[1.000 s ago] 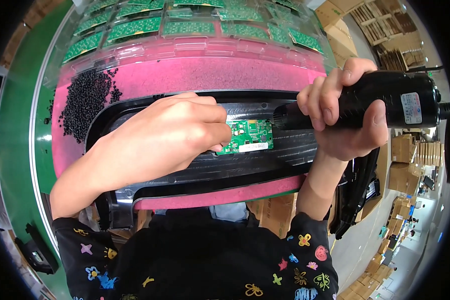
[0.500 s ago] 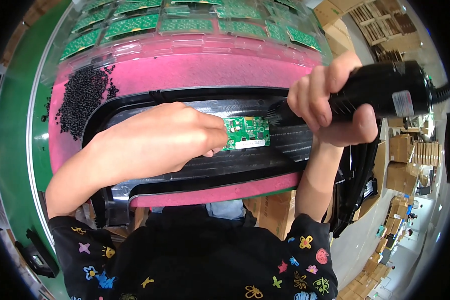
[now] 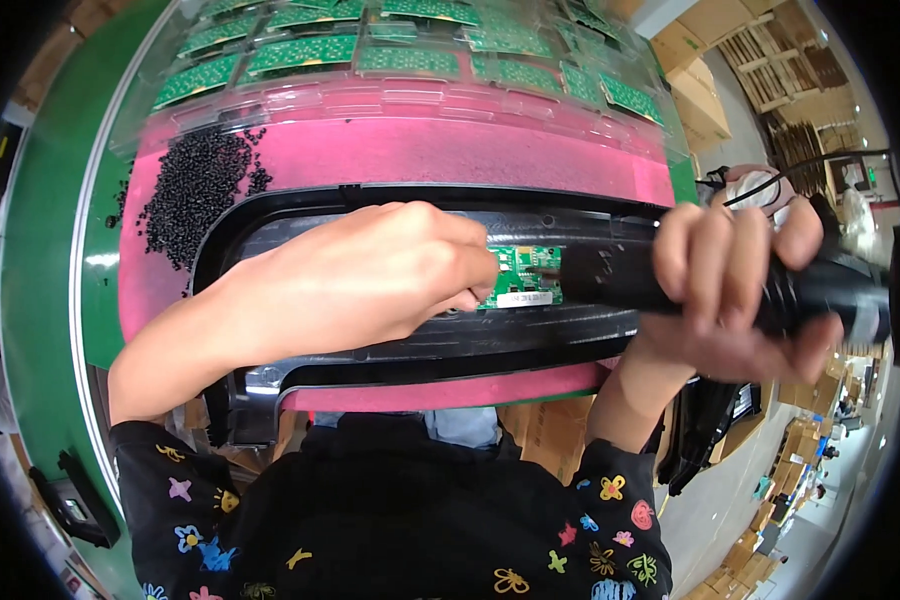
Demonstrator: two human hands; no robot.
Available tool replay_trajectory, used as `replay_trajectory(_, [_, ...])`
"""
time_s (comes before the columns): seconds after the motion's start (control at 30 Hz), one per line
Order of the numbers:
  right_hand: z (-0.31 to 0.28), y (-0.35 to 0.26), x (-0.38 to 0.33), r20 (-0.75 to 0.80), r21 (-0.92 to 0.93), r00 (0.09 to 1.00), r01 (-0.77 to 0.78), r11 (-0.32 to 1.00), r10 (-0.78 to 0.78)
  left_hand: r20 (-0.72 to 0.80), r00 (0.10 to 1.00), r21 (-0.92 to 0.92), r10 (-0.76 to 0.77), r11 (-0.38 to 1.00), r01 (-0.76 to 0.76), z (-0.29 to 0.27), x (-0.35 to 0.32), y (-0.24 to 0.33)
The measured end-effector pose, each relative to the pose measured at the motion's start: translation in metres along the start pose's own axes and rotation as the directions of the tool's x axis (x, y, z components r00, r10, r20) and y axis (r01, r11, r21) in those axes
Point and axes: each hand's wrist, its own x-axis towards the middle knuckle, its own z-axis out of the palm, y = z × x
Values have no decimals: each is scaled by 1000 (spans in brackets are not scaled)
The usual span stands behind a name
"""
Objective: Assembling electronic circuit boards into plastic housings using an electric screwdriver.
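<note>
The grip of the right hand (image 3: 735,280) was wrapped around a black handheld tool (image 3: 608,274), both blurred, the tool's left end just at the right edge of a green circuit board (image 3: 526,268). The left hand (image 3: 415,255) had its fingers curled at the board's left end; whether they pinched or only pressed it, I couldn't tell. The board lay inside a long black housing (image 3: 370,352) on the pink-topped bench (image 3: 400,150). Beyond the housing sat a pile of small black parts (image 3: 198,185) and clear trays (image 3: 425,100) of green boards (image 3: 302,56).

Assembly workshop: circuit boards (image 3: 302,55), cartons (image 3: 698,102), wooden pallets (image 3: 776,74).
</note>
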Motion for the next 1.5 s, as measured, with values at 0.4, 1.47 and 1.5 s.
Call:
replay_trajectory(0.4, [23, 12, -8, 41, -51, 992, 124, 991, -122, -225, 971, 73, 76, 995, -61, 2, 1, 3])
replay_trajectory(1.47, [33, 57, 9, -36, -417, 960, -267, 869, 278, -518, 844, 59, -137, 979, 195, 5, -10, -4])
replay_trajectory(1.5, [32, 59, 8, -30, -423, 963, -255, 869, 268, -492, 863, 73, -110, 983, 167, 7, -11, -8])
